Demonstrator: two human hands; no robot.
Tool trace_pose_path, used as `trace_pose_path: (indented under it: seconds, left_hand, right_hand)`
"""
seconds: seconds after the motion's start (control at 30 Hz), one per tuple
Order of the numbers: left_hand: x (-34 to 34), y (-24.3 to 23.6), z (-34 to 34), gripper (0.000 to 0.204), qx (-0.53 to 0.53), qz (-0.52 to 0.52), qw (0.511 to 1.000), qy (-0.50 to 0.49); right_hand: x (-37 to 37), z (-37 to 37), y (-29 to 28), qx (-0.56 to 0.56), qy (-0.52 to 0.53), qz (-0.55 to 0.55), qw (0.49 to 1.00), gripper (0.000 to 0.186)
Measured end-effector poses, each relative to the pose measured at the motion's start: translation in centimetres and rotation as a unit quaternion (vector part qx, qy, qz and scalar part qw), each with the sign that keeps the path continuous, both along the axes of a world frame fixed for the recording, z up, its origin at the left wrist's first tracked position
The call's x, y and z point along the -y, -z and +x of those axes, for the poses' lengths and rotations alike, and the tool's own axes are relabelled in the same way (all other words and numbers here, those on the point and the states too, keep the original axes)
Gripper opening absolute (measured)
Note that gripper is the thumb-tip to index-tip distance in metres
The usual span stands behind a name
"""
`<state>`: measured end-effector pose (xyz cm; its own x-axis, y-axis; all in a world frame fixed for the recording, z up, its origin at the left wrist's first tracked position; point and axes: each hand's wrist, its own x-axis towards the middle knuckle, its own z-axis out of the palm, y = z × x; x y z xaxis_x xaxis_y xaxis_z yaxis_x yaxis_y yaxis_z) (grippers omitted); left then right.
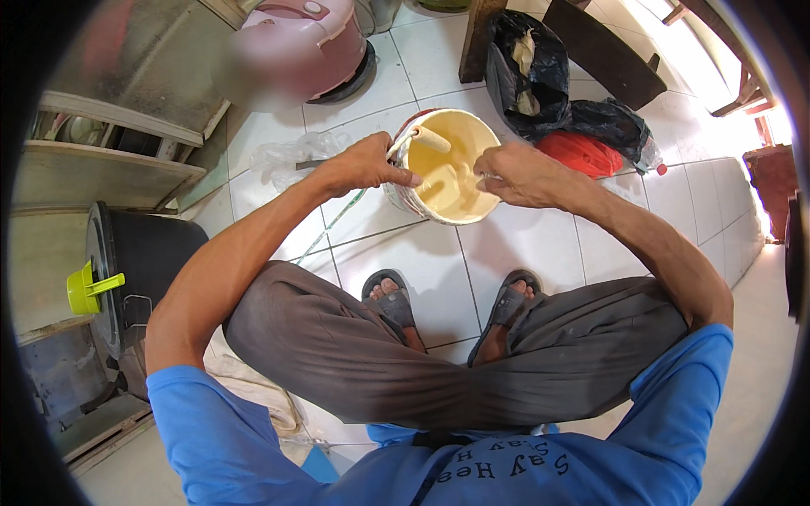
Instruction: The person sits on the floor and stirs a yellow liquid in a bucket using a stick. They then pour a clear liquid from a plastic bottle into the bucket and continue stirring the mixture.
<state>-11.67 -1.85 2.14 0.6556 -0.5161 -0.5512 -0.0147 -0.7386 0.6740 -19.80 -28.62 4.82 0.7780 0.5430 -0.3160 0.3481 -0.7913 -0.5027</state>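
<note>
A cream bucket (467,137) stands tilted on the tiled floor in front of me, its inside showing a pale, shiny bottom. My left hand (371,163) grips the left rim, with the thumb over the edge. Beside that thumb, the bail handle's cream roller grip (430,139) lies across the bucket's mouth. My right hand (525,174) reaches over the right rim with its fingers closed together just inside the bucket. Whatever those fingers hold, if anything, is too small to make out.
A pink rice cooker (325,42) stands far left. Black plastic bags (527,93) and a red bag (580,153) lie far right, near a dark wooden piece (603,51). Clear plastic (283,160) lies left of the bucket. A black bin (143,261) with a lime-green dipper (84,288) stands left.
</note>
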Motion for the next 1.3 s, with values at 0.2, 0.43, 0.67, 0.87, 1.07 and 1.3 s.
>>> trace_pose_path:
  seconds: [0.2, 0.43, 0.67, 0.87, 1.07, 1.3]
  left_hand:
    - [0.1, -0.4, -0.1, 0.072, 0.005, -0.008, 1.000, 0.007]
    - [0.1, -0.1, 0.0, 0.073, 0.002, -0.009, 1.000, 0.008]
    - [0.2, -0.2, -0.1, 0.074, 0.000, -0.009, 1.000, 0.008]
    - [-0.2, 0.3, 0.0, 0.073, 0.005, -0.010, 1.000, 0.007]
    - [0.2, -0.3, -0.1, 0.073, 0.005, -0.006, 1.000, 0.012]
    - [-0.1, -0.1, -0.1, 0.071, 0.006, -0.001, 1.000, 0.008]
  right_hand:
    - [0.0, -0.3, 1.0, 0.035, 0.041, 0.165, 0.985, 0.030]
    - [0.6, 0.1, 0.3, -0.057, -0.001, 0.052, 0.997, 0.033]
    - [0.8, 0.2, 1.6, 0.090, 0.022, 0.104, 0.990, 0.033]
    - [0.3, 0.0, 0.2, -0.076, 0.047, 0.130, 0.987, 0.033]
    - [0.8, 0.3, 1.5, 0.099, 0.015, 0.085, 0.991, 0.033]
    - [0.4, 0.3, 0.1, -0.083, 0.051, 0.161, 0.982, 0.034]
